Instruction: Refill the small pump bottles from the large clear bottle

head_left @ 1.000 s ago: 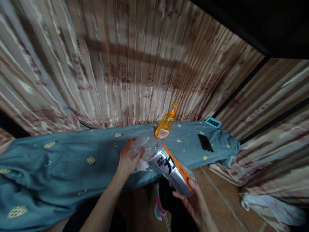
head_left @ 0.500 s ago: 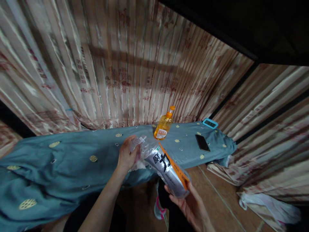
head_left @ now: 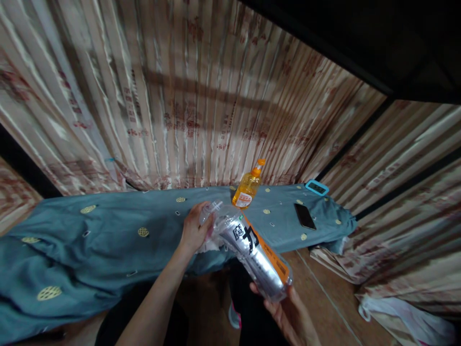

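Note:
A clear plastic drink bottle (head_left: 257, 252) with a silver and orange label lies slantwise in front of me, its neck toward the upper left. My left hand (head_left: 195, 229) is closed around the neck end. Below those fingers hangs a crumpled whitish-pink piece (head_left: 209, 245), perhaps tissue or cloth; I cannot tell which. At the lower end of the bottle, my right hand (head_left: 283, 310) grips the base from underneath. Just beyond the bottle stands an orange pump bottle (head_left: 248, 190) with yellow-orange liquid, touched by neither hand.
A long surface is covered by a blue-green patterned cloth (head_left: 118, 230). Toward its right end lie a black phone (head_left: 305, 216) and a light-blue framed digital clock (head_left: 317, 187). Patterned curtains (head_left: 187, 96) hang behind. A white bag (head_left: 399, 310) rests at lower right on the brown floor (head_left: 324, 288).
The bottle and both hands have shifted slightly right in the view, and its base sits a little lower. The surroundings have shifted slightly right too. Both hands keep their hold.

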`<state>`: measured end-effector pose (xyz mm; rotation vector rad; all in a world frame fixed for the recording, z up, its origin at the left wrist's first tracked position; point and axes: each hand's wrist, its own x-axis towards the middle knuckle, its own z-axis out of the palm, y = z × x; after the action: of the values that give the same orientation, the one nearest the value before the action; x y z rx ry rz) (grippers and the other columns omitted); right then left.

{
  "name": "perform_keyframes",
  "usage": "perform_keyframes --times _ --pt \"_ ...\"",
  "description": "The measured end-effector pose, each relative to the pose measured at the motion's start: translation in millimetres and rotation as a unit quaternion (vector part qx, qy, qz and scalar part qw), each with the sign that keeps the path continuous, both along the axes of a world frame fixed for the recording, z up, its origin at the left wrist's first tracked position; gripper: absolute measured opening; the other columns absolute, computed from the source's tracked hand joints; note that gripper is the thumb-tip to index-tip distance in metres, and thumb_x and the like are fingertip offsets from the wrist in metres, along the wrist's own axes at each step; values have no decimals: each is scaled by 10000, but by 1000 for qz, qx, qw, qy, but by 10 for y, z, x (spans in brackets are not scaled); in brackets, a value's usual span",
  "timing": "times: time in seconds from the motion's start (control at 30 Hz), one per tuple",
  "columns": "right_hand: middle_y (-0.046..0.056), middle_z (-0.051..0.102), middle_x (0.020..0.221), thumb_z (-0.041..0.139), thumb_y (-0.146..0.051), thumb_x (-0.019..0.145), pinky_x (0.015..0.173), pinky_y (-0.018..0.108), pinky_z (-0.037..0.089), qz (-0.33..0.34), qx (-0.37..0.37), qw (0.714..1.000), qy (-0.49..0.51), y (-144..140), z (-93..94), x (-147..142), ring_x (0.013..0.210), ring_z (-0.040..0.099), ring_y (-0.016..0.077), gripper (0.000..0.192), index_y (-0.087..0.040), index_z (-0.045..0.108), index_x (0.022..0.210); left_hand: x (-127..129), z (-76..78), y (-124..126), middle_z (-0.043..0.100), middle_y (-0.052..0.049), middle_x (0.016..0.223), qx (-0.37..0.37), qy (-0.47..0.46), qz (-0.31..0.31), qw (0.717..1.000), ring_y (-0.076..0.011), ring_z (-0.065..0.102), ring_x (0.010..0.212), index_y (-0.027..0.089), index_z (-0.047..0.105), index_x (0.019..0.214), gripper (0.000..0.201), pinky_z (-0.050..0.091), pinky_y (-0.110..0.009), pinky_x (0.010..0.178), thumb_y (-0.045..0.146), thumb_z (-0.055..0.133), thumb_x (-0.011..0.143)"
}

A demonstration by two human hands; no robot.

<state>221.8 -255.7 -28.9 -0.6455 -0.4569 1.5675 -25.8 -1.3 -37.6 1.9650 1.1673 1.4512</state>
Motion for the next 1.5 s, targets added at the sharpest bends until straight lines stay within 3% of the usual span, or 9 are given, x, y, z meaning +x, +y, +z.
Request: perform_keyframes --times 0.17,0.4,0.5,0.63,0.7,0.8,0.9,1.5 --pt "157 956 1312 1073 -464 938 827 284 810 -8 19 999 -25 11 34 6 1148 961 353 387 -315 964 1278 5 -11 -3 893 -112 1311 3 -1 -7 1000 -345 848 1243 253 811 1303 365 697 -513 1128 468 724 1021" --pt "130 997 1126 1171 -539 745 736 233 787 -113 -50 991 -45 -16 376 -249 953 988 319 488 -300 997 1133 28 4 -20 887 -82 1308 -12 14 7 1000 -332 847 1239 268 792 1320 405 701 -499 1122 378 815 931" --pt "128 998 1136 1172 -536 747 759 249 794 -117 -52 991 -49 -44 345 -189 969 988 325 488 -299 995 1135 49 10 -28 888 -75 1304 -12 14 9 1000 -331 846 1239 278 796 1302 392 702 -506 1119 323 817 913" --pt "127 987 1212 1168 -385 804 812 307 811 -56 -30 997 -33 -57 182 -34 1049 980 353 370 -325 991 1122 55 14 -36 886 -79 1318 -19 4 3 1000 -326 843 1245 273 795 1302 393 699 -505 1125 327 829 915" --pt "125 989 1207 1174 -377 794 794 309 811 -57 -33 997 -31 -59 166 -37 1037 981 352 376 -329 988 1117 46 17 -40 885 -83 1320 -24 0 -1 1000 -325 841 1251 267 794 1306 396 695 -503 1131 342 835 920" --pt "123 1002 1096 1206 -444 723 672 236 762 -142 -61 987 -53 -68 255 -148 908 985 297 468 -309 986 1114 30 17 -43 886 -85 1307 -24 -4 -2 1000 -328 844 1244 265 797 1300 392 695 -503 1127 355 838 921" --pt "127 1001 1022 1216 -508 677 620 230 737 -178 -67 978 -82 -74 367 -257 832 974 279 525 -297 988 1100 22 8 -42 888 -93 1307 -16 -12 -2 1000 -337 848 1240 262 800 1298 394 699 -516 1120 357 835 918" --pt "96 976 911 1205 -641 609 605 250 732 -217 -67 964 -137 -36 542 -345 699 908 235 627 -245 955 1026 0 24 -52 891 -97 1322 -15 -8 -3 1000 -338 845 1251 254 818 1316 408 697 -513 1134 322 817 914"
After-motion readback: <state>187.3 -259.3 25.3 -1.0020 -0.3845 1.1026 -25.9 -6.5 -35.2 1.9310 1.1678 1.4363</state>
